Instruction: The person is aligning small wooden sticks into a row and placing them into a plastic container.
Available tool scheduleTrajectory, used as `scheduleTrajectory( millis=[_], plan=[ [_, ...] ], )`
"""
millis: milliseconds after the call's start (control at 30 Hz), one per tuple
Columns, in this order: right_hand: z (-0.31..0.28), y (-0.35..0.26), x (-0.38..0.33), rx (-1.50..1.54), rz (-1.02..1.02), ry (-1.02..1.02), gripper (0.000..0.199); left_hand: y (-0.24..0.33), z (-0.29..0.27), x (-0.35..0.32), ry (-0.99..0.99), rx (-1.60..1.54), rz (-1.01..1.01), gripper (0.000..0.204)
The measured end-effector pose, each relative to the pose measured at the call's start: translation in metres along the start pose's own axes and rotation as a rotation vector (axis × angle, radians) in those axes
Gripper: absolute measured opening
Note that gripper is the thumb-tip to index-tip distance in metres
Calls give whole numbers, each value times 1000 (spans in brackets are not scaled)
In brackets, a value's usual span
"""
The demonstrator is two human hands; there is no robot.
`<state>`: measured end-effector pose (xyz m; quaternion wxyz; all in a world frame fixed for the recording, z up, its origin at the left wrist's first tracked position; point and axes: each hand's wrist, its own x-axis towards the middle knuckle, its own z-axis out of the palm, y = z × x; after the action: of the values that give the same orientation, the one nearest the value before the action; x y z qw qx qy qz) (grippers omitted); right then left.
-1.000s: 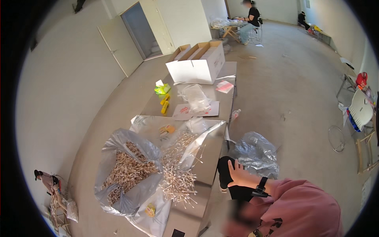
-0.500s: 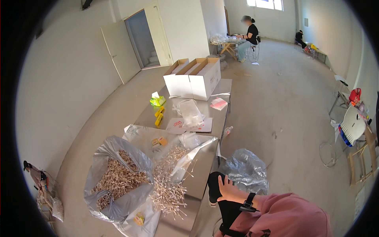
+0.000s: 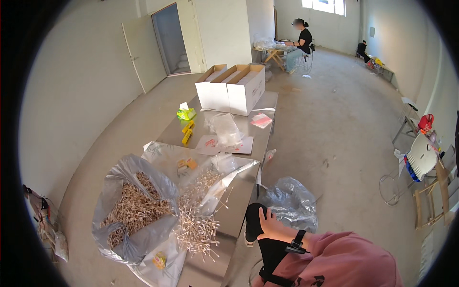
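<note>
My right hand [image 3: 270,225] rested flat on my dark-clad knee [image 3: 258,225], fingers relaxed and holding nothing, a black strap at the wrist below my pink sleeve [image 3: 349,260]. My left hand was out of sight, so I cannot tell its state.

Nearest the hand, at about nine o'clock, the loose heap of small wooden sticks [image 3: 198,229] lay on clear plastic sheeting [image 3: 162,158] along the metal table [image 3: 239,201], pale and tangled, some ends poking out over the sheet's edge. The table's corner stood between my knee and that heap. Further toward nine, a grey plastic bag [image 3: 122,234] gaped open with more sticks piled inside. At two o'clock from my hand a crumpled clear bag [image 3: 291,203] sat on the concrete floor.

Toward twelve, up the table, were yellow packets [image 3: 186,133], a green packet [image 3: 185,114], an empty clear bag [image 3: 224,128], and an open white carton [image 3: 232,91]. Far beyond, a seated person [image 3: 299,43] worked at another table.
</note>
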<state>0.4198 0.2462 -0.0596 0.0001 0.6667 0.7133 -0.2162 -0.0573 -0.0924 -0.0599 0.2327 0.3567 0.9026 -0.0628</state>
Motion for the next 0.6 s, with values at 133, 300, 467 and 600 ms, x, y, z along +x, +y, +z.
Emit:
scheduleTrajectory(
  millis=[133,300,467,600],
  plan=[
    [1,-25,1,-20,-88,-67,131,-129,114,30,608,236,192,53],
    [2,-3,-1,-34,-19,-48,131,-2,17,-10,168,151,-10,54],
    [-7,-19,-3,19,-94,-49,130,-31,23,-29,205,154,-66,56],
    [1,-6,1,54,-104,-54,126,-33,28,-19,152,215,-87,58]
  ],
)
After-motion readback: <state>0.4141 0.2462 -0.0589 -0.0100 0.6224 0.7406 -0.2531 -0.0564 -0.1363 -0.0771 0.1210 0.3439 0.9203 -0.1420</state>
